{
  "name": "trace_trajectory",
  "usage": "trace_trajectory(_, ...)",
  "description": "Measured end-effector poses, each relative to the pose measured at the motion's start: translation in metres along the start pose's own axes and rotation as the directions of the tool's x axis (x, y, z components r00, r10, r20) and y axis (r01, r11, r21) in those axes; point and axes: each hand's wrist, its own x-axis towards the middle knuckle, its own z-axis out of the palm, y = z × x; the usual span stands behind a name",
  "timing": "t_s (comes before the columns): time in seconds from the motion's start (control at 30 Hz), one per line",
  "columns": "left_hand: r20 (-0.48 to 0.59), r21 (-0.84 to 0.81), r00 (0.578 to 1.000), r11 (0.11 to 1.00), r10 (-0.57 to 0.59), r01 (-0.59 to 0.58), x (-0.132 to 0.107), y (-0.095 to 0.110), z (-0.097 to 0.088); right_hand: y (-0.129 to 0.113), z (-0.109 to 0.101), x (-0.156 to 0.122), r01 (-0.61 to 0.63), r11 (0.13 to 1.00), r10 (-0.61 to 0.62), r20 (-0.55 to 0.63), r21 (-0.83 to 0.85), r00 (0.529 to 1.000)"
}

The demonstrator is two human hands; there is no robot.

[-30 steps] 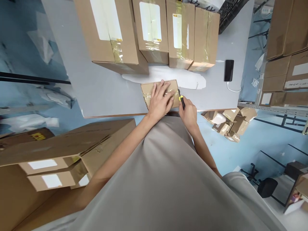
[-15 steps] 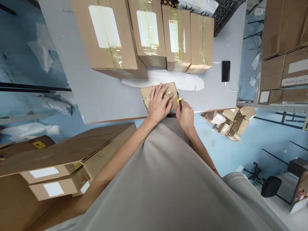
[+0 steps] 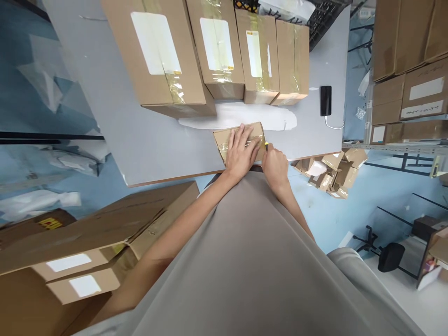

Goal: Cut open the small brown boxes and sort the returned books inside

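A small taped cardboard box [image 3: 224, 136] lies on the table close to its front edge. My left hand [image 3: 241, 151] rests flat on top of it with the fingers spread. In my right hand [image 3: 276, 164] is a yellow and black box cutter [image 3: 266, 146], the fingers wrapped round its handle. It sits against the right-hand side of the box; most of the cutter, its blade included, is hidden from me.
Several taped boxes [image 3: 220, 51] with white labels line the back of the grey table [image 3: 168, 149]. A phone [image 3: 325, 101] on a cable lies at right. Open cartons [image 3: 154, 219] stand at lower left, and a pile of boxes [image 3: 336, 172] is on the floor.
My right hand and the box cutter have come nearer me along the box's right side, and less of the cutter shows. The left hand stays on the box. The view has shifted slightly.
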Motion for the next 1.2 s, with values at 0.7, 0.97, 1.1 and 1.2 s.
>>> trace_trajectory(0.7,-0.255,0.046,0.953,0.983,-0.163,0.180,-0.017,-0.008,-0.039,0.131,0.074,0.153,-0.145,0.972,0.186,-0.229,0.185,0.956)
trace_trajectory(0.97,-0.443,-0.127,0.759,0.871,-0.478,0.474,-0.058,-0.048,-0.045,0.157,0.102,0.187,-0.078,0.980,0.114,-0.190,0.184,0.975)
trace_trajectory(1.1,-0.369,-0.505,0.630,0.716,-0.683,0.481,-0.066,-0.068,-0.022,0.139,0.092,0.162,0.257,0.887,-0.109,-0.367,0.385,0.924)
trace_trajectory(1.2,-0.240,-0.742,0.472,0.474,-0.848,0.474,-0.069,-0.080,-0.007,0.108,0.086,0.137,0.493,0.728,-0.280,-0.450,0.475,0.848)
